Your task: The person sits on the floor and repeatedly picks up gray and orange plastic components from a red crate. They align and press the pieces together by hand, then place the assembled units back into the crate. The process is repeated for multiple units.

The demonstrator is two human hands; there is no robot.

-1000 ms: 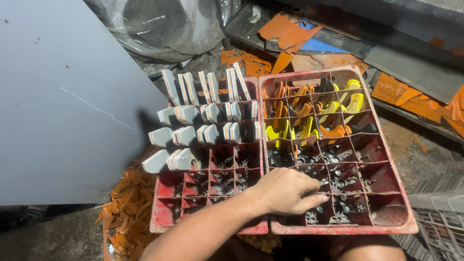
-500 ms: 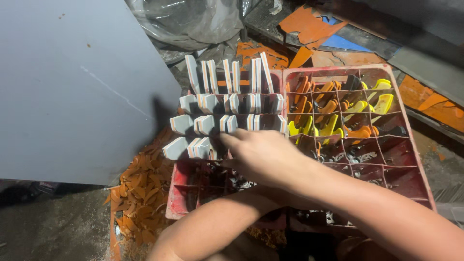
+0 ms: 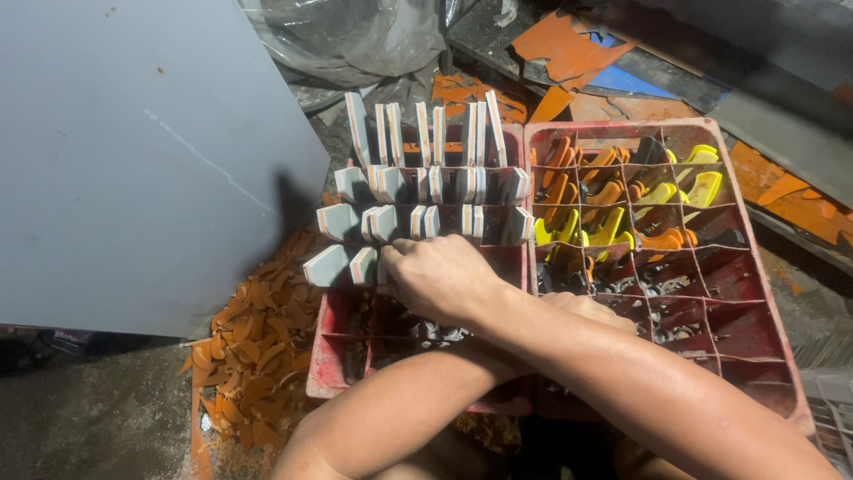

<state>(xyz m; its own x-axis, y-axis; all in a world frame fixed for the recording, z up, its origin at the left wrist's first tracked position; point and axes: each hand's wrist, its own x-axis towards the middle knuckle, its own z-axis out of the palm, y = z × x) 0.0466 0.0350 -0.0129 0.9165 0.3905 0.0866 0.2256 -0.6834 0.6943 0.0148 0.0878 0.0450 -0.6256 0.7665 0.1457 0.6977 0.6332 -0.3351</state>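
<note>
Two red compartment crates stand side by side. The left crate (image 3: 324,378) holds several flat grey-and-white pieces (image 3: 418,173) standing on edge in its far rows. My arms are crossed. My right hand (image 3: 440,276) reaches over to the left crate, its fingers curled on a grey piece (image 3: 364,264) at the near end of those rows. My left hand (image 3: 591,307) lies at the inner edge of the right crate (image 3: 764,293), mostly hidden beneath my right forearm, so its grip cannot be seen.
The right crate holds orange and yellow curved pieces (image 3: 613,191) at the back and dark small parts (image 3: 675,333) nearer me. A large grey board (image 3: 133,160) leans at left. Orange scraps (image 3: 258,347) litter the floor; clear plastic sheeting (image 3: 355,36) lies behind.
My right hand has come in from the right and moved to the grey pieces in the left crate. My left hand stays at the right crate, now covered by the right forearm.
</note>
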